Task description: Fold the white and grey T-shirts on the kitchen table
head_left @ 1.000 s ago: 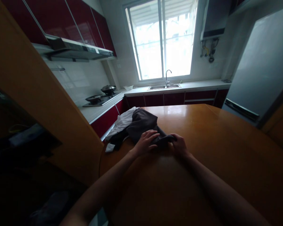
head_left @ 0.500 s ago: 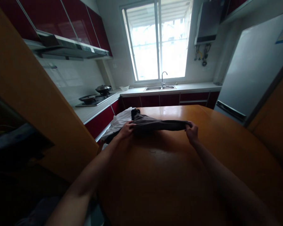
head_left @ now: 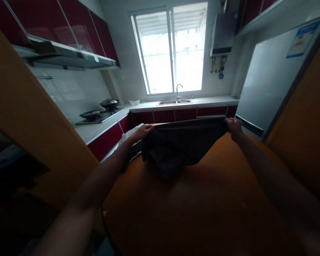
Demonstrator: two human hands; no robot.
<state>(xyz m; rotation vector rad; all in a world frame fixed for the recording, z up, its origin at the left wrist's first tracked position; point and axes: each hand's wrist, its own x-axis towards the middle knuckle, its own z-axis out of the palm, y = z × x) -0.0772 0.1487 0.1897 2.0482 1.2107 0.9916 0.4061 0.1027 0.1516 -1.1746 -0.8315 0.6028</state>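
A dark grey garment (head_left: 184,142) hangs stretched between my two hands above the wooden table (head_left: 197,202); its exact kind does not show. Closed on its upper left corner is my left hand (head_left: 142,132). At the upper right corner, my right hand (head_left: 233,127) pinches the cloth with closed fingers. The top edge runs nearly straight, while the lower part sags and bunches toward the left, close over the tabletop. Behind my left forearm lie white cloth (head_left: 132,132) and dark cloth (head_left: 132,153) at the table's left edge, partly hidden.
Behind the table runs a white counter (head_left: 216,101) with a sink (head_left: 166,102) under the window. Pans stand on the stove (head_left: 104,115) at the left. A wooden panel (head_left: 50,128) rises close on the left. A fridge (head_left: 272,78) stands at the right.
My hands have lifted the dark garment and moved farther apart, the right one going up and to the right. The cloth now hangs open, where before it was a narrow band near the table.
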